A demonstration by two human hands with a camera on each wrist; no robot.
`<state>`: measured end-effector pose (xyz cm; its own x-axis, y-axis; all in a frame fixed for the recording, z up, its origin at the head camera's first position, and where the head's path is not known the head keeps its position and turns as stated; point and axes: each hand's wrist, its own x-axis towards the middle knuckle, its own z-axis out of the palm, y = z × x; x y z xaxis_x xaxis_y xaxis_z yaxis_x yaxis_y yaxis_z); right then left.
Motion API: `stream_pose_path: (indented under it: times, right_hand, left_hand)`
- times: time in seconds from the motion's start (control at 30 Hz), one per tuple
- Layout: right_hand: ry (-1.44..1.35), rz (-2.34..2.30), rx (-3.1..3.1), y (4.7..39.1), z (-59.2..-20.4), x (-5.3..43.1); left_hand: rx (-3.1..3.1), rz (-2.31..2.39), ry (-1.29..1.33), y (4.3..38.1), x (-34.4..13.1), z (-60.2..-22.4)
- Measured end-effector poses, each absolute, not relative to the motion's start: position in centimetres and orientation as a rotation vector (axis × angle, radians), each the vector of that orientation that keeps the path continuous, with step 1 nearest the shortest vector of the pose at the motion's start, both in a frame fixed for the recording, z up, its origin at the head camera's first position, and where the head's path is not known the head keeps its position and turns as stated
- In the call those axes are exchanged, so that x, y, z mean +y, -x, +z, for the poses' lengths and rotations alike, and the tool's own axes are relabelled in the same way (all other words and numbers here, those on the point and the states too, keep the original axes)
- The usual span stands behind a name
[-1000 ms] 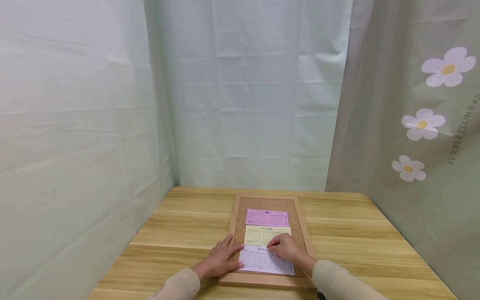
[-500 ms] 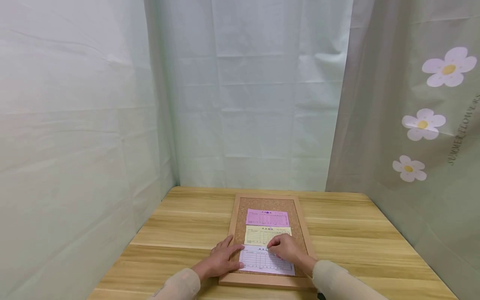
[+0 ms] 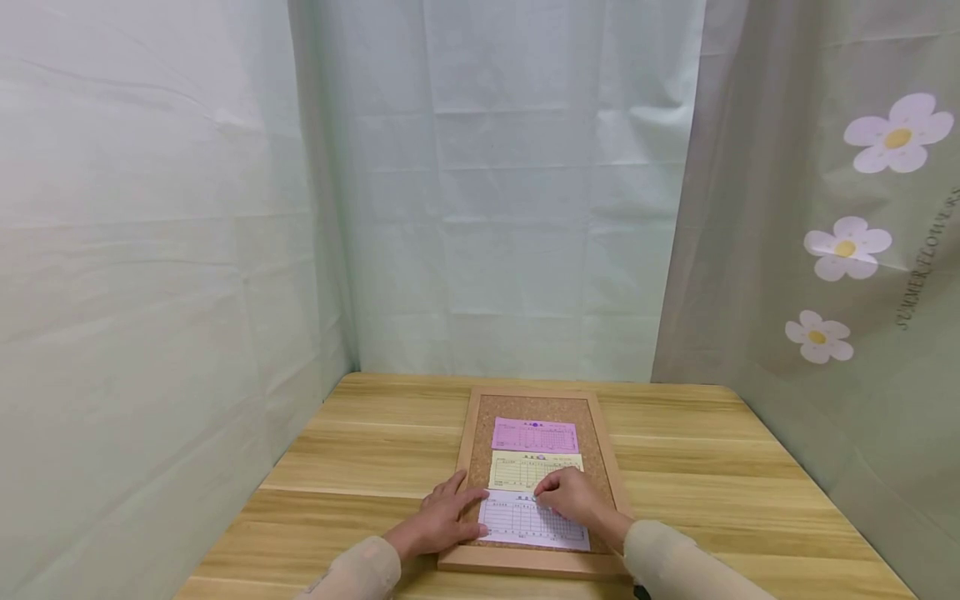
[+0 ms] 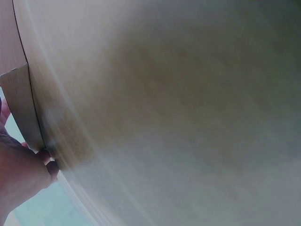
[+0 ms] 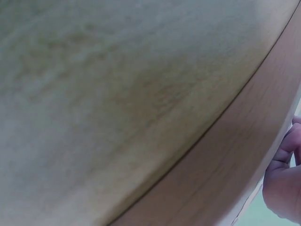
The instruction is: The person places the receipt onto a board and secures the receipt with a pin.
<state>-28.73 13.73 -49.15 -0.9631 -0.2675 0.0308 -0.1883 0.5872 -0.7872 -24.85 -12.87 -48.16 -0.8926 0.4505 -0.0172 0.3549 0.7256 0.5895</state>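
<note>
In the head view a wood-framed cork board (image 3: 485, 408) lies on the table. Three printed slips run up it: a white slip (image 3: 510, 521) nearest me, a yellow slip (image 3: 504, 473) above, and a pink slip (image 3: 517, 437) farthest. My right hand (image 3: 573, 498) pinches a small pushpin at the white slip's top edge; the fingers mostly hide it. Round purple pin heads show on the yellow and pink slips. My left hand (image 3: 444, 517) lies spread across the board's left frame, index finger and thumb touching the white slip's left side. Both wrist views show only part of each hand.
The board rests on a wood-grain table (image 3: 720, 483), with tabletop on both sides of it. Pale curtains (image 3: 510, 208) hang around the left, back and right; the right one carries printed flowers (image 3: 843, 249). A small dark thing (image 3: 641, 592) shows under the right sleeve.
</note>
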Motion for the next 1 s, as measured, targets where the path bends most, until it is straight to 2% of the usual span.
stream_pose_path:
  times: [1.0]
  right_hand:
    - [0.385, -1.345, 2.73, 28.58, -49.32, 13.45]
  left_hand:
    - [2.788, 0.904, -0.675, 24.77, -12.88, -48.38]
